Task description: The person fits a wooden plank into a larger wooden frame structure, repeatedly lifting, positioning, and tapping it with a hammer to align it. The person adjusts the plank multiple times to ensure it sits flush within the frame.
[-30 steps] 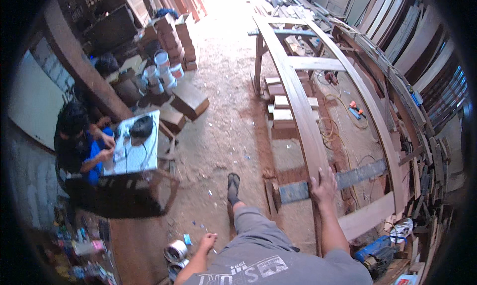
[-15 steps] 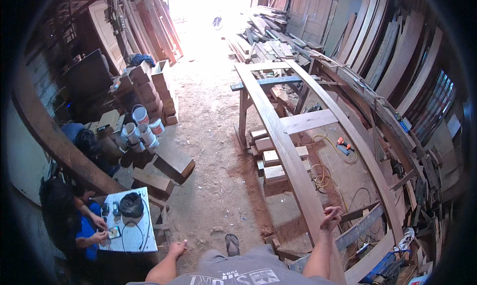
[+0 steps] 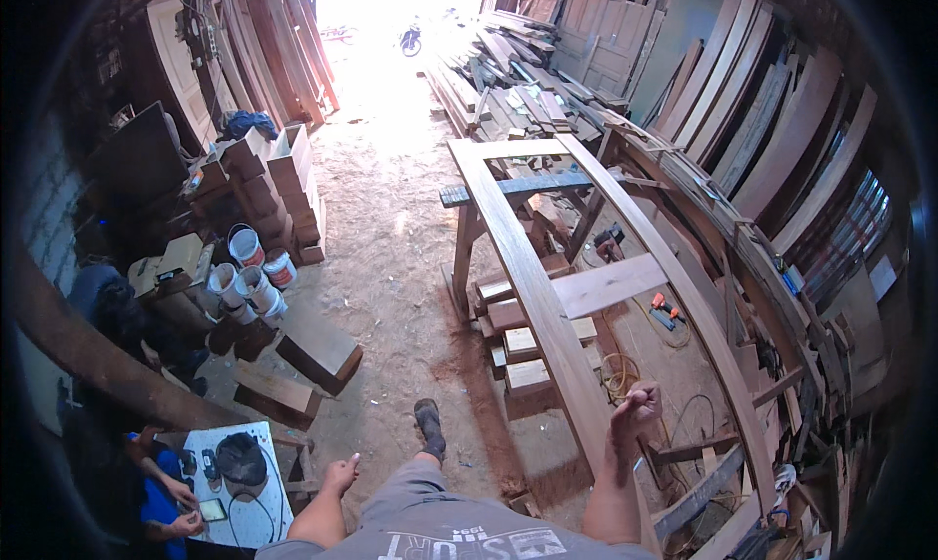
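My left hand (image 3: 340, 474) hangs low beside my thigh, over the dirt floor. Its fingers are loosely curled, with the thumb pointing forward, and nothing shows in them. My right hand (image 3: 637, 409) is raised in a loose fist, bent at the wrist, with nothing visible in it. In the picture it overlaps the near part of a long wooden frame (image 3: 531, 257); whether it touches the wood I cannot tell. A wide crosspiece (image 3: 608, 285) joins the frame's two long rails, and a trestle (image 3: 528, 186) supports its far end.
An orange drill (image 3: 660, 303) lies on the floor beyond the right rail, near a yellow hose (image 3: 621, 372). At left, a person's hands (image 3: 184, 509) hold a phone at a white table (image 3: 252, 533) with a black cap (image 3: 241, 465). Buckets (image 3: 257, 290), wooden boxes (image 3: 320, 345) and stacked lumber (image 3: 528, 71) stand farther off.
My view has shifted, and one foot now shows stepped forward. My right hand has closed from spread fingers to a loose fist. My left hand has risen slightly in the picture.
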Demonstrator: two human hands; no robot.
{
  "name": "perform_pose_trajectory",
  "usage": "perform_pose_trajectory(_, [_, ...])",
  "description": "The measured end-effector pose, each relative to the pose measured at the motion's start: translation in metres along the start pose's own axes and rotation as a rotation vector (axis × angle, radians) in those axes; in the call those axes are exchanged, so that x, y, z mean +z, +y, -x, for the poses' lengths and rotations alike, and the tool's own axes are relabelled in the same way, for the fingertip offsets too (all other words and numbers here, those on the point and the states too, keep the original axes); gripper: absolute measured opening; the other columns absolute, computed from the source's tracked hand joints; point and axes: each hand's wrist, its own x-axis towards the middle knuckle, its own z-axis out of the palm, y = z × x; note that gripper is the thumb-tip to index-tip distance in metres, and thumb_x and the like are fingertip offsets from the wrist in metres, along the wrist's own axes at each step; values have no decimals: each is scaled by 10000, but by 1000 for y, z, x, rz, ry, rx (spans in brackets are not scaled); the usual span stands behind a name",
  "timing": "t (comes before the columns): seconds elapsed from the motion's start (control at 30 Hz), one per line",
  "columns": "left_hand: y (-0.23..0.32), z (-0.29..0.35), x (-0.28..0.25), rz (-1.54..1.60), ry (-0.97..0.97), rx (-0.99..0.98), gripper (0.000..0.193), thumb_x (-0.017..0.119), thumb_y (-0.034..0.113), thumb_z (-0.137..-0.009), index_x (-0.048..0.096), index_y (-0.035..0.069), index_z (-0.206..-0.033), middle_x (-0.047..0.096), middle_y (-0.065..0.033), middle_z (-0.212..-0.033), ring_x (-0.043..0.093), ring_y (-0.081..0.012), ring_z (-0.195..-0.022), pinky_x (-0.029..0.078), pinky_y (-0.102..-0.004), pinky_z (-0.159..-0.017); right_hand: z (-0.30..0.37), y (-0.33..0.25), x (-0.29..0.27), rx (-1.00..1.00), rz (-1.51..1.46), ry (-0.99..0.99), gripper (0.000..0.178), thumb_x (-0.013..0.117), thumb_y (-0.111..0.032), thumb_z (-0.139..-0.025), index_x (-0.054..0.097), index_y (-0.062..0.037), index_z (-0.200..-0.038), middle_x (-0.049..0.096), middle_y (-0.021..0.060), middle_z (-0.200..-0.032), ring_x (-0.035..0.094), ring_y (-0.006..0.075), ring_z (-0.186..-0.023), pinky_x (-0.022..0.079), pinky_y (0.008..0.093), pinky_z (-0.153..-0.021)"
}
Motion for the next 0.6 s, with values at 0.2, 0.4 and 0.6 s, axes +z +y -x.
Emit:
perform_pose_trajectory(0.2, [49,-109,-11,-71,-18,-149,633,704,624,-954,751,7,-818,743,-113,-773,691,-215,-723,528,-374,-711,-46,24,120,-62,-71,-89,707,486,-744,-1016,404,-95,-748,421,12,-720,403,121,-637,311,306,-568])
perform_pose_trajectory(0.4, [150,-203,-20,80,-20,-136,649,693,643,-958,750,5,-850,750,-123,-818,692,-176,-703,541,-361,-661,-84,54,249,46,-114,-36,719,404,-745,-1044,409,-92,-742,413,12,-729,393,134,-652,330,307,-619])
perform_pose_trajectory(0.6, [262,-271,-35,-48,-47,1,668,673,661,-963,770,3,-905,762,-132,-878,714,-210,-809,557,-390,-778,-97,85,350,106,-67,-134,775,362,-809,-1013,420,-96,-714,406,-8,-680,369,119,-607,315,290,-589])
